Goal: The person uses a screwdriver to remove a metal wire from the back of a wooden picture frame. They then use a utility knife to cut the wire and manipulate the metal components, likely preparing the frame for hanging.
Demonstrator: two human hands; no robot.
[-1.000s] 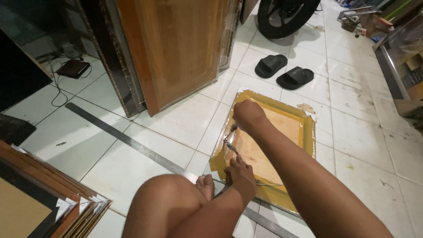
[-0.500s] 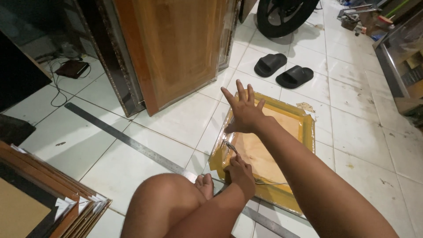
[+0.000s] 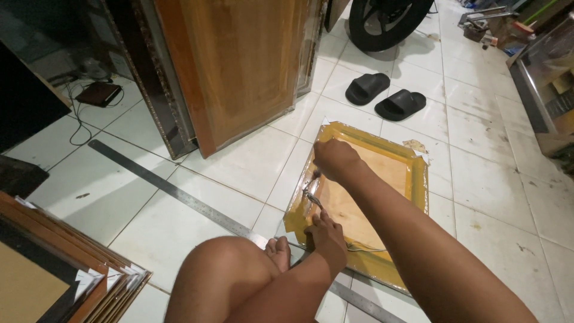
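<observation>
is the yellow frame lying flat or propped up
Lying flat. The frame rests back-side up on the floor tiles, with both hands pressing down on it.

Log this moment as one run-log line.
right hand: gripping metal tool | left hand: pressing yellow frame edge | frame: flat on tiled floor | steel ruler: alongside

Black sandals lie beyond a long steel ruler.

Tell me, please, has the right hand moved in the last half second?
Yes. The right hand, then spread open over the far rim of the frame, has come back to a fist over its left side.
</observation>
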